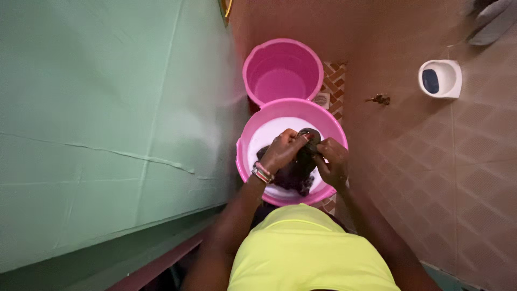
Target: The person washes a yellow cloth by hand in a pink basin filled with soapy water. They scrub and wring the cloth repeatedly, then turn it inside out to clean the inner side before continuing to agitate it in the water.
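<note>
Both my hands are over a pink basin [253,134] filled with soapy white water. My left hand [283,152], with a beaded bracelet on the wrist, grips the top of a dark wet cloth [297,175]. My right hand [333,161] grips the same cloth from the right side. The hands press close together, with the cloth bunched between them and hanging into the suds. My yellow-green top fills the bottom of the view.
A second pink bucket [253,70] with water stands just beyond the basin. A green wall panel [107,124] runs along the left. Brown tiled wall on the right carries a small tap [381,99] and a white holder [440,78]. Patterned floor tiles show between.
</note>
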